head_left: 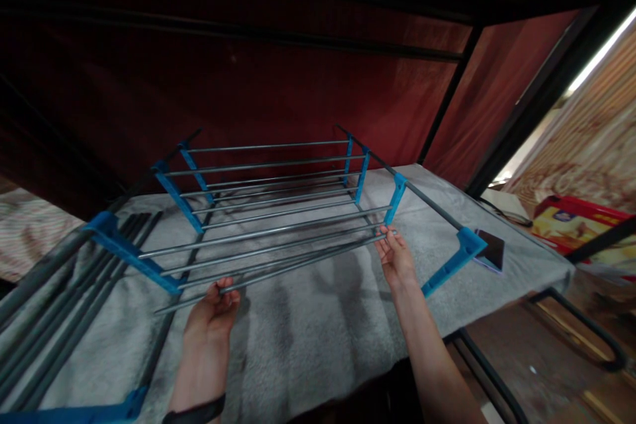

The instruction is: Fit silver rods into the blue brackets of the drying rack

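Observation:
A rack frame of grey metal rods (268, 212) and blue plastic brackets (126, 248) lies on a grey blanket (318, 338). My left hand (214, 310) is closed around a loose grey rod (278, 268), palm up, near the rod's left end. My right hand (395, 255) pinches the same rod at its right end, close to a blue bracket (396, 197). The rod runs slanted between both hands, just in front of the fitted rods.
A dark phone (491, 250) lies on the blanket beside the front right blue bracket (454, 262). More grey rods (54, 318) lie at the left. A red box (581, 225) sits at right. Dark red fabric walls stand behind.

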Demonstrator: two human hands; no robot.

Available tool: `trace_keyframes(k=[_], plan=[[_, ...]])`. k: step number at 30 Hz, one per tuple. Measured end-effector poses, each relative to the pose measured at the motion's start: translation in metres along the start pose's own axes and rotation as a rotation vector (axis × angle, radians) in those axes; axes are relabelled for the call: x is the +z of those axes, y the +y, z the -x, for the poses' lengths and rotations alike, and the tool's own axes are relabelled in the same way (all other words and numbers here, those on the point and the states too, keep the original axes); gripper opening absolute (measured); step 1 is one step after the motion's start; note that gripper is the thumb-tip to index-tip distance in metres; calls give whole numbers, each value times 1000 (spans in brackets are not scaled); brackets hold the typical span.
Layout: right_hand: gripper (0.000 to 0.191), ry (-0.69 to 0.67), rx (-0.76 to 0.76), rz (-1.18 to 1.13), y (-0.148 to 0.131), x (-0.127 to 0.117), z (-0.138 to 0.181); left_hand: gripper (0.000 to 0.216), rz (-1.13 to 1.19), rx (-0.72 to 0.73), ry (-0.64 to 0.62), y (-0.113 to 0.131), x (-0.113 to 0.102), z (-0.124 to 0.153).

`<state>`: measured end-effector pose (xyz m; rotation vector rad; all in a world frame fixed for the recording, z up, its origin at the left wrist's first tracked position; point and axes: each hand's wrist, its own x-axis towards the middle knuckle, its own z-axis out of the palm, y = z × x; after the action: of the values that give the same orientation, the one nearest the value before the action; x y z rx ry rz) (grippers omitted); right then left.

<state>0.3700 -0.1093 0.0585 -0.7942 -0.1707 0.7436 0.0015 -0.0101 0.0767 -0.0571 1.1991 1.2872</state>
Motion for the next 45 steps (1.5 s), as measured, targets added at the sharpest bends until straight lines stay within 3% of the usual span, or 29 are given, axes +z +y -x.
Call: trace_keyframes(k=[18, 23, 32, 37, 45], plan=[[25, 74, 67, 1, 4, 1, 2, 26, -65, 10, -70, -20, 14, 21], [11, 14, 91, 42, 1, -3, 3, 25, -29, 38, -55, -21, 13, 18], [9, -17, 110, 74, -3, -12, 0, 23, -1, 35, -68, -26, 12, 11], [2, 75, 134, 95, -7, -23, -6, 21, 12, -6, -80, -28, 17, 15], [13, 212, 234, 163, -12, -40, -23, 16, 148, 13, -100, -33, 16, 21]])
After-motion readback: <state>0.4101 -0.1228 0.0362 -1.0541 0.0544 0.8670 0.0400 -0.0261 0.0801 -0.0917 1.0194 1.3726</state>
